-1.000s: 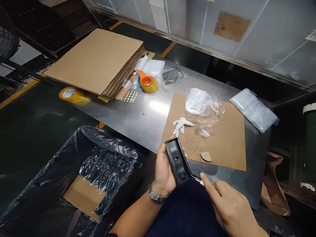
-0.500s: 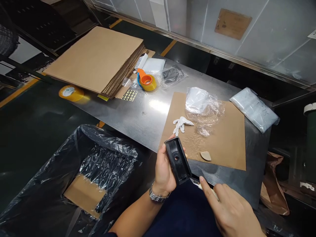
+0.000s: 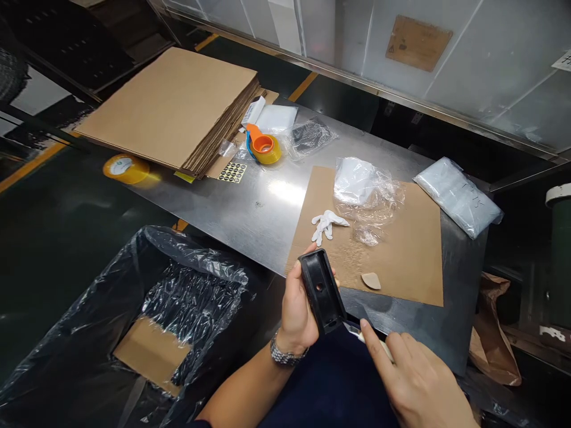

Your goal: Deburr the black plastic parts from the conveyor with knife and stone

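Observation:
My left hand (image 3: 298,306) is closed round a black rectangular hollow part (image 3: 322,291) with a small hole in its floor, held tilted in front of the table edge. In my right hand (image 3: 414,368) is a tool with a pale handle (image 3: 384,351), gripped with the index finger stretched along it. Its metal tip (image 3: 352,329) meets the lower end of the black part; the exact kind of tool is hard to make out. Beyond them, a cardboard sheet (image 3: 414,249) carries a small beige wedge-shaped piece (image 3: 371,280) and a white glove (image 3: 328,224).
A crumpled clear plastic bag (image 3: 383,199) lies on the cardboard. On the metal table (image 3: 223,220) are a tape dispenser (image 3: 264,144), a sticker sheet (image 3: 232,172), a tape roll (image 3: 126,169), stacked cardboard (image 3: 173,107) and a wrapped packet (image 3: 459,196). A bin with a black liner (image 3: 71,345) stands left.
The black part has turned slightly in my left hand, and the tool's tip stays at its lower end. The whole view has shifted a little.

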The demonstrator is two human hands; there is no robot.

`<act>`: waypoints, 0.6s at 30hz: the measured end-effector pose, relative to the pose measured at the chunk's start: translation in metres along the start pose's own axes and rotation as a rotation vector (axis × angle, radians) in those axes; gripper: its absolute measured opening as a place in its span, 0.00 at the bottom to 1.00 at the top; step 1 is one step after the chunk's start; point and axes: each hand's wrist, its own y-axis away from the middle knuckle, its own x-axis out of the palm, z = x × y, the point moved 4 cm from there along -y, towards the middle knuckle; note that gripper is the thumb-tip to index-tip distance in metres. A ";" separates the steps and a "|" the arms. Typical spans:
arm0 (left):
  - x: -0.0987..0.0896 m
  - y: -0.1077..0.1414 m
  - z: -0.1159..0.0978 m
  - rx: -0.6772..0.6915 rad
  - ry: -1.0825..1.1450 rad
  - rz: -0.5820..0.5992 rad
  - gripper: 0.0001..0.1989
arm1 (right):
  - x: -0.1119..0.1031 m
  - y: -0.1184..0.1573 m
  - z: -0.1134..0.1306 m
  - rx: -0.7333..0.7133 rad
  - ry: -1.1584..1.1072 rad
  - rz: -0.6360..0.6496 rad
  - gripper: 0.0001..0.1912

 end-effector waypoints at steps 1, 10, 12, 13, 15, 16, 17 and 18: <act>0.000 0.000 0.000 -0.004 -0.001 0.001 0.21 | 0.000 0.000 0.000 -0.004 0.011 0.004 0.24; -0.004 -0.003 0.003 -0.061 -0.030 0.064 0.22 | -0.001 0.000 0.002 0.002 0.060 -0.022 0.24; -0.004 -0.004 0.003 -0.074 -0.046 0.058 0.23 | -0.001 -0.001 0.002 0.006 0.055 -0.022 0.24; -0.004 -0.004 0.004 -0.085 -0.055 0.055 0.24 | -0.001 -0.001 0.002 0.007 0.048 -0.024 0.24; -0.004 -0.005 0.004 -0.112 -0.067 0.057 0.24 | 0.000 -0.001 0.001 0.007 0.001 -0.032 0.23; -0.004 -0.005 0.004 -0.123 -0.069 0.062 0.24 | 0.001 0.000 -0.001 0.013 -0.036 -0.040 0.23; -0.004 -0.006 0.005 -0.128 -0.072 0.066 0.24 | 0.002 0.000 -0.002 0.022 -0.075 -0.051 0.23; -0.005 -0.006 0.005 -0.130 -0.077 0.070 0.24 | 0.003 0.001 -0.004 0.034 -0.112 -0.062 0.22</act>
